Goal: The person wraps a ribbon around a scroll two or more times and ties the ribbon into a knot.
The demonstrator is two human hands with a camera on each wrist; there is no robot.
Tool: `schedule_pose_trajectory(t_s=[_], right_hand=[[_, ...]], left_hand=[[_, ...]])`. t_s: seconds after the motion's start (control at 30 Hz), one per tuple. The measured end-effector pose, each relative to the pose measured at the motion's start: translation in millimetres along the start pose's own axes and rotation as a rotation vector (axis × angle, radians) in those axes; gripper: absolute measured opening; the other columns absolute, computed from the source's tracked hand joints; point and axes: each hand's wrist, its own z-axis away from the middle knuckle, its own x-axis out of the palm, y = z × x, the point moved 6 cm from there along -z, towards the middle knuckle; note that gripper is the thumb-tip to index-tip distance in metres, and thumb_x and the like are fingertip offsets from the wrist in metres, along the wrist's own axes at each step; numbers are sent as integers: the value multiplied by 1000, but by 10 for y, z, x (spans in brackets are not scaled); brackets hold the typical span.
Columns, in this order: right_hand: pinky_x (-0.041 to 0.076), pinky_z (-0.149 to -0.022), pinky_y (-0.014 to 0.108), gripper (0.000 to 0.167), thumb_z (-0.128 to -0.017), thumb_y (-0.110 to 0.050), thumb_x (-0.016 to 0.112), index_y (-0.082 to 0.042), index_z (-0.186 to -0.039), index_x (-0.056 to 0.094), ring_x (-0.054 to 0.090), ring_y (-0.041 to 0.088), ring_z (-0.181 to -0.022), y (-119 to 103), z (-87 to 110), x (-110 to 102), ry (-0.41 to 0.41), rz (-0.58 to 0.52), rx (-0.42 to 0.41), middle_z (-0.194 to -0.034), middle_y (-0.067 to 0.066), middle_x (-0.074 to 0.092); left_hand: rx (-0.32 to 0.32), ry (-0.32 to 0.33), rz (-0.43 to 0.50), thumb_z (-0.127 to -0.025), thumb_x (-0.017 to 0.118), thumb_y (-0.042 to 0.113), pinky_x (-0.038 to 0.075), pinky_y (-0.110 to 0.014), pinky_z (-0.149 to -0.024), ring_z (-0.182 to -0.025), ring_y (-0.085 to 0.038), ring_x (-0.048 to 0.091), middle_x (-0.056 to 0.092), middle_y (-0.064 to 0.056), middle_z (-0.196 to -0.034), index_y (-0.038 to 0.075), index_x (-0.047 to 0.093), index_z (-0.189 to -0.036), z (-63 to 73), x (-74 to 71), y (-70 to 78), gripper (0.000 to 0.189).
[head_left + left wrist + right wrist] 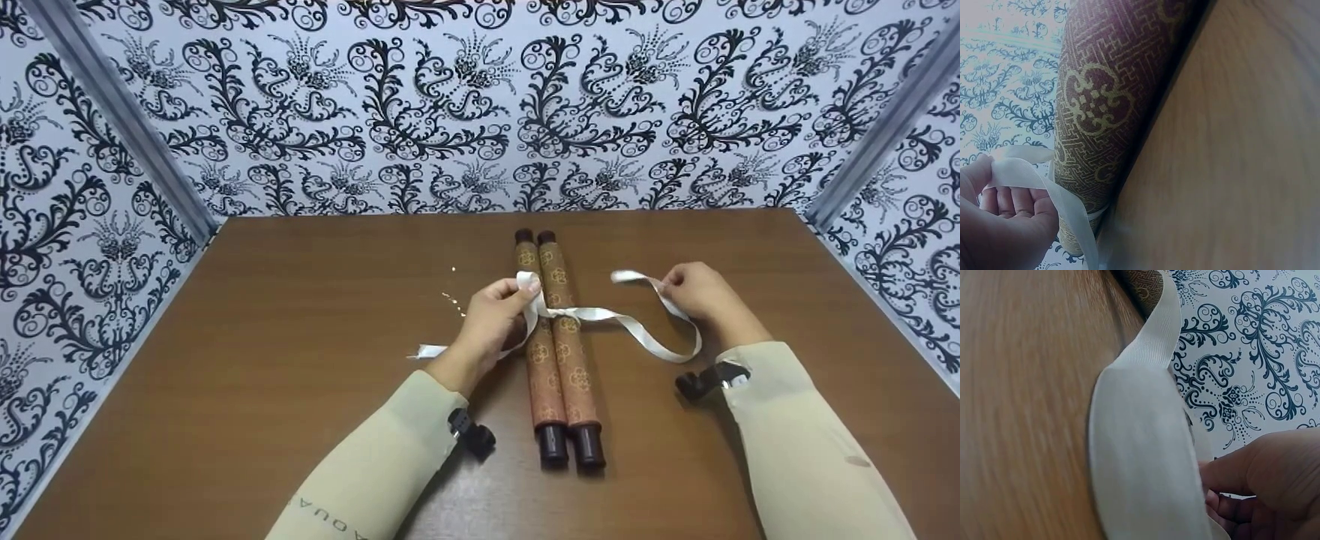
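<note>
Two scrolls lie side by side on the table, the left scroll (541, 360) and the right scroll (576, 367), both in patterned reddish-brown cloth with dark end knobs. A white ribbon (637, 330) crosses them, with a knot on top near their middle. My left hand (491, 319) pinches a raised loop of the ribbon (1022, 171) between thumb and fingers, just left of the knot; a frayed tail lies beyond that wrist. Off to the right, my right hand (697, 289) pinches the ribbon's other length near its end, and slack ribbon (1140, 450) curves back toward the scrolls.
Small white scraps (454, 301) are scattered on the brown wooden table (315, 300) left of the scrolls. Patterned black-and-white walls (465, 112) enclose the back and sides. Dark wrist cameras (472, 435) are strapped over both sleeves.
</note>
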Motion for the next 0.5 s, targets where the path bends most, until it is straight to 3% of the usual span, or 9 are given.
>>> schedule_pose_trajectory(t_s=[0.13, 0.23, 0.37, 0.5], right_hand=[[46, -83, 40, 27, -101, -18, 56, 7, -103, 68, 60, 39, -100, -14, -8, -17, 33, -31, 5, -106, 25, 67], [48, -78, 33, 28, -101, -16, 54, 9, -104, 67, 63, 31, -92, -22, -14, -27, 54, -110, 23, -101, 22, 69], [53, -68, 23, 29, -104, -12, 50, 13, -111, 62, 66, 12, -74, -29, -21, 4, 30, -343, 72, -82, 7, 70], [55, -66, 20, 30, -107, -12, 47, 12, -122, 54, 66, 5, -69, -8, -25, 35, 0, -557, 138, -77, -4, 67]], left_hand=[[3, -2, 13, -97, 73, 18, 50, -21, -69, -73, -8, 60, 65, 5, -80, 0, 72, -98, 8, -2, 6, 18], [2, -7, 23, -97, 73, 18, 51, -21, -69, -72, -8, 59, 65, 5, -79, 1, 71, -97, 6, -3, 5, 17], [-7, -13, 24, -98, 72, 18, 50, -23, -70, -71, -8, 59, 65, 5, -79, 3, 71, -96, 8, -4, 1, 16], [-9, -19, 11, -98, 72, 19, 50, -24, -72, -73, -8, 59, 65, 6, -80, 3, 71, -96, 12, 0, 4, 16]])
